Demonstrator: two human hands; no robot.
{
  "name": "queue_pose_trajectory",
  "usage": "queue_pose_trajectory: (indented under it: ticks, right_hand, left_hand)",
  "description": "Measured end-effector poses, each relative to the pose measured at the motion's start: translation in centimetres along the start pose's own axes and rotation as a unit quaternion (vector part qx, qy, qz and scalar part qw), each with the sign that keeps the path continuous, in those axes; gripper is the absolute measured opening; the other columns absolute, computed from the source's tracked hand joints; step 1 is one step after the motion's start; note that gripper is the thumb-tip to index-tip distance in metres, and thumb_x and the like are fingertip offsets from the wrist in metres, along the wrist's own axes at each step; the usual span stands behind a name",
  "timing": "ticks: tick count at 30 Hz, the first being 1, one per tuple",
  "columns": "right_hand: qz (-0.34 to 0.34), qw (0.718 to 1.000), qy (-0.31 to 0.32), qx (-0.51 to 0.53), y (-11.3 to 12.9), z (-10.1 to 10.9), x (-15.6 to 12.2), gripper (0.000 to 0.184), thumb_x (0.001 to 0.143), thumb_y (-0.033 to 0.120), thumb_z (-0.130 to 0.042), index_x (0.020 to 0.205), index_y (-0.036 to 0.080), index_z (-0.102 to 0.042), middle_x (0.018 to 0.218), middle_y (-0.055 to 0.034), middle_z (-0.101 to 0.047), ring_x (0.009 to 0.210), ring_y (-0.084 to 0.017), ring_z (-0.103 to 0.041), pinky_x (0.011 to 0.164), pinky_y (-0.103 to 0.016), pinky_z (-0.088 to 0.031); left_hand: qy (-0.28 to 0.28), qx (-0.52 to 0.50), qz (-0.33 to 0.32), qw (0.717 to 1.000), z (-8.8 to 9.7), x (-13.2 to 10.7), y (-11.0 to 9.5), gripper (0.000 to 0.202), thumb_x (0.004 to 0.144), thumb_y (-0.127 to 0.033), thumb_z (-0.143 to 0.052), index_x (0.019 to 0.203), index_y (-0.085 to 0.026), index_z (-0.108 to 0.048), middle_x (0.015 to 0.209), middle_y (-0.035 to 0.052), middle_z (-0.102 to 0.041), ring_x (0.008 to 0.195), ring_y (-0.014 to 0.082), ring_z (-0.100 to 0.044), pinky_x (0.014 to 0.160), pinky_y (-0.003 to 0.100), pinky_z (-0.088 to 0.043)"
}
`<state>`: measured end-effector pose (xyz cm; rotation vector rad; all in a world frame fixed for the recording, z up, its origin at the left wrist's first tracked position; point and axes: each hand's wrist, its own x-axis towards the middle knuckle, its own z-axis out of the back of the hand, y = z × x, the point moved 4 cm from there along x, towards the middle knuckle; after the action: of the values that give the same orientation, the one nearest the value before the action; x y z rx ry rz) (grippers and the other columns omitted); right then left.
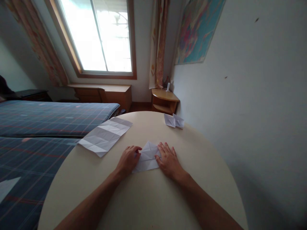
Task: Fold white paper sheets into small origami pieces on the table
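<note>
A partly folded sheet of white paper (148, 163), with a pointed top and a wide lower flap, lies on the round cream table (153, 201) in front of me. My left hand (129, 158) is at the paper's left edge, its fingers bent and closed with thumb and forefinger at the border. Across the right side, my right hand (169, 159) rests flat with fingers spread, covering that part of the paper. Farther back to the left is a creased, unfolded white sheet (105, 135). Two small folded paper pieces (174, 121) stand side by side near the far right rim.
Left of the table is a bed with a dark blue plaid mattress (48, 118), with white paper (8, 188) on it. The white wall (251, 111) runs close along the right. Beyond the table are a wooden corner shelf (165, 95) and a low desk (117, 91) under the window.
</note>
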<state>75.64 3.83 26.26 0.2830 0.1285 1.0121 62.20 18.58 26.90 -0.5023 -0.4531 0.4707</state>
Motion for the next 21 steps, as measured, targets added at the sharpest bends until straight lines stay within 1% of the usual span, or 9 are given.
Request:
queue_pose_trajectory:
  ticks: [3, 5, 9, 13, 16, 18, 21]
  right_hand:
    - [0.001, 1.0, -0.001, 0.014, 0.0, 0.1, 0.1, 0.06, 0.096, 0.04, -0.037, 0.149, 0.013, -0.036, 0.159, -0.0088, -0.028, 0.149, -0.024, -0.015, 0.12, -0.049, -0.006]
    - [0.0, 1.0, 0.0, 0.024, 0.1, 0.1, 0.1, 0.06, 0.095, 0.039, -0.039, 0.148, 0.012, -0.038, 0.158, -0.0095, -0.03, 0.148, -0.024, -0.018, 0.12, -0.049, -0.007]
    - [0.001, 0.999, -0.006, 0.037, 0.1, 0.2, 0.1, 0.059, 0.093, 0.038, -0.043, 0.147, 0.013, -0.04, 0.157, -0.0103, -0.033, 0.147, -0.025, -0.022, 0.12, -0.049, -0.009]
    - [0.005, 0.999, -0.014, 0.043, 0.0, 0.1, 0.1, 0.057, 0.093, 0.037, -0.044, 0.146, 0.014, -0.042, 0.155, -0.0115, -0.036, 0.146, -0.025, -0.024, 0.12, -0.05, -0.011]
    - [0.007, 0.999, -0.019, 0.048, -0.1, 0.1, 0.2, 0.057, 0.093, 0.036, -0.046, 0.144, 0.014, -0.043, 0.154, -0.0125, -0.038, 0.145, -0.025, -0.026, 0.119, -0.05, -0.012]
    - [0.011, 0.999, -0.02, 0.049, -0.1, 0.1, 0.2, 0.056, 0.093, 0.037, -0.046, 0.144, 0.014, -0.044, 0.154, -0.013, -0.038, 0.145, -0.025, -0.026, 0.119, -0.051, -0.012]
    - [0.011, 0.998, -0.019, 0.052, -0.1, 0.1, 0.2, 0.056, 0.093, 0.037, -0.046, 0.144, 0.014, -0.044, 0.153, -0.013, -0.039, 0.145, -0.026, -0.027, 0.119, -0.051, -0.012]
  left_hand:
    - [-0.009, 0.002, 0.004, 1.0, 0.1, 0.0, 0.1, 0.017, 0.085, -0.018, -0.054, 0.089, -0.02, -0.071, 0.09, 0.006, -0.072, 0.094, 0.0229, -0.06, 0.09, 0.036, -0.047]
    - [-0.013, -0.006, 0.009, 1.0, 0.3, -0.1, 0.3, 0.018, 0.086, -0.021, -0.053, 0.087, -0.02, -0.071, 0.09, 0.006, -0.072, 0.097, 0.0238, -0.06, 0.091, 0.037, -0.047]
    - [-0.013, -0.037, 0.023, 0.999, 0.3, -0.1, 0.6, 0.02, 0.086, -0.025, -0.051, 0.09, -0.02, -0.07, 0.09, 0.0057, -0.073, 0.098, 0.0244, -0.061, 0.089, 0.037, -0.048]
    - [-0.016, -0.063, 0.048, 0.997, 0.2, 0.2, 1.3, 0.018, 0.083, -0.027, -0.055, 0.091, -0.02, -0.069, 0.09, 0.0052, -0.073, 0.097, 0.0238, -0.063, 0.087, 0.036, -0.05]
    - [-0.026, -0.084, 0.043, 0.995, 0.1, 0.3, 1.6, 0.018, 0.083, -0.028, -0.055, 0.093, -0.02, -0.067, 0.092, 0.0052, -0.073, 0.097, 0.0228, -0.064, 0.088, 0.036, -0.05]
    - [-0.026, -0.104, 0.045, 0.993, 0.1, 0.4, 1.6, 0.019, 0.082, -0.029, -0.055, 0.096, -0.02, -0.066, 0.093, 0.0051, -0.073, 0.095, 0.0216, -0.065, 0.087, 0.035, -0.05]
    - [-0.019, -0.148, 0.059, 0.987, 0.2, 0.4, 1.4, 0.021, 0.082, -0.031, -0.054, 0.098, -0.02, -0.063, 0.093, 0.0051, -0.073, 0.087, 0.0196, -0.068, 0.081, 0.033, -0.053]
